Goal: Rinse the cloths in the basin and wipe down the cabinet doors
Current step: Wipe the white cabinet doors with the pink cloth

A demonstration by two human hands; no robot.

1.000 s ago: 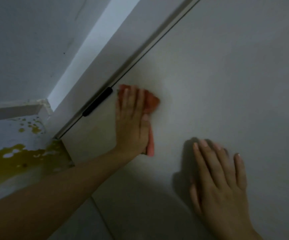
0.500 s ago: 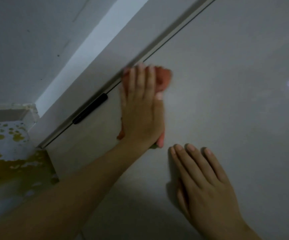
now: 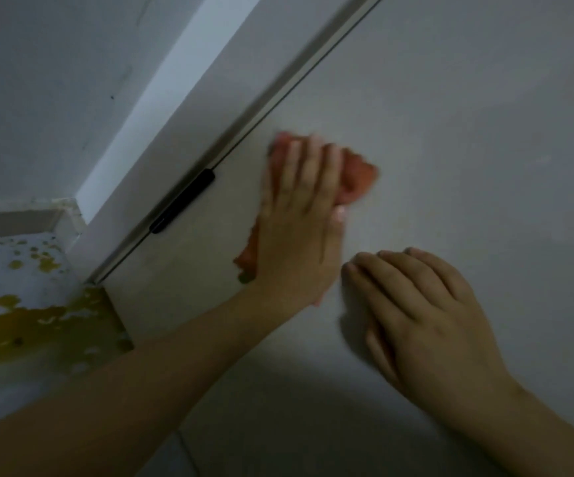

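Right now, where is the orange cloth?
In the head view it sits mid-frame: the orange cloth is pressed flat against the white cabinet door under the left hand, right of the black handle and up-left of the right hand.

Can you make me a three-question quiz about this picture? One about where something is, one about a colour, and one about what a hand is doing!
1. Where is the black handle?
A. Right of the right hand
B. Left of the cloth, at the door's edge
C. On the floor

2. What colour is the cloth?
A. Orange-red
B. Blue
C. White

3. What is the right hand doing?
A. Gripping the handle
B. Holding a second cloth
C. Resting on the door, holding nothing

Answers:
1 B: the handle sits on the door's edge, left of the cloth.
2 A: orange-red shows around the left hand, which presses it on the door.
3 C: its fingers lie on the bare door with nothing under them.
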